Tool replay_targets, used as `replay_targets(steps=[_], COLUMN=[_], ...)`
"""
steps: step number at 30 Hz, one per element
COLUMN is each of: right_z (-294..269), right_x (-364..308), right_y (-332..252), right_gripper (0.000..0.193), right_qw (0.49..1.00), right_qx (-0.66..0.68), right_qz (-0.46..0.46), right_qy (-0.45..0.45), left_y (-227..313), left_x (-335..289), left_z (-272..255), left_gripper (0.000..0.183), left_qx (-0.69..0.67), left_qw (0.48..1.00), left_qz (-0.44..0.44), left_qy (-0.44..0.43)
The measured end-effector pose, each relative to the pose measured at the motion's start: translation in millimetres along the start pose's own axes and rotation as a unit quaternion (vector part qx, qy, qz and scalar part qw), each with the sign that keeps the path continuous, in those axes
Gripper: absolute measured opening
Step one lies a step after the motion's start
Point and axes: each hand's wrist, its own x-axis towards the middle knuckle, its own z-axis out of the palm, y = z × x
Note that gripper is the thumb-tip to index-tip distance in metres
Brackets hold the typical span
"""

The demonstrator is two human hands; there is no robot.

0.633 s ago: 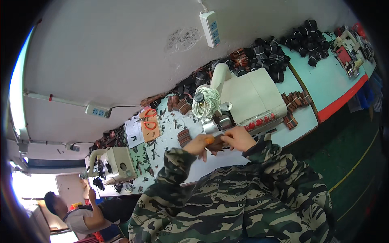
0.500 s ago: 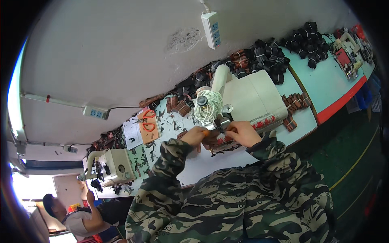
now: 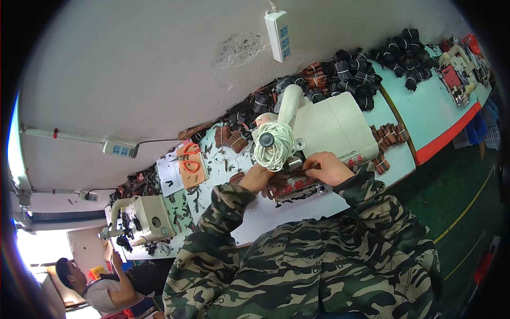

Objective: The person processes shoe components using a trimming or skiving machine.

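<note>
The person's right hand (image 3: 328, 168) pinches a brown strip (image 3: 298, 173) that extends leftward from its grip, by the front of a cream machine (image 3: 337, 125); whether the left hand (image 3: 256, 178) holds anything is unclear.

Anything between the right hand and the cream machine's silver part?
Nothing visible: the right hand has its fingertips close by the silver part of the cream machine. The white cord coil is leftward, above the left hand in view.
</note>
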Motion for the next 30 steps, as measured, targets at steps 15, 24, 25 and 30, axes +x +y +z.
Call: replay_targets(steps=[15,24,25,30], right_z=[13,5,5,17], right_x=[-4,-4,-5,-1], right_y=[3,10,12,2], right_gripper=[0.018,0.020,0.020,0.018], right_qw=[0.987,0.995,0.990,0.977], right_qx=[-0.114,-0.046,-0.078,-0.166], right_qz=[-0.114,-0.078,-0.116,-0.117], right_qy=[0.022,0.032,0.032,0.071], left_y=[10,-18,-7,4], left_x=[-1,-1,-1,-5], left_z=[-2,6,11,-4], left_gripper=[0.022,0.025,0.025,0.025], left_qx=[0.076,0.208,0.207,0.036], left_qw=[0.996,0.972,0.973,0.996], left_qz=[-0.049,0.018,0.019,-0.053], left_qy=[-0.019,0.104,0.103,-0.068])
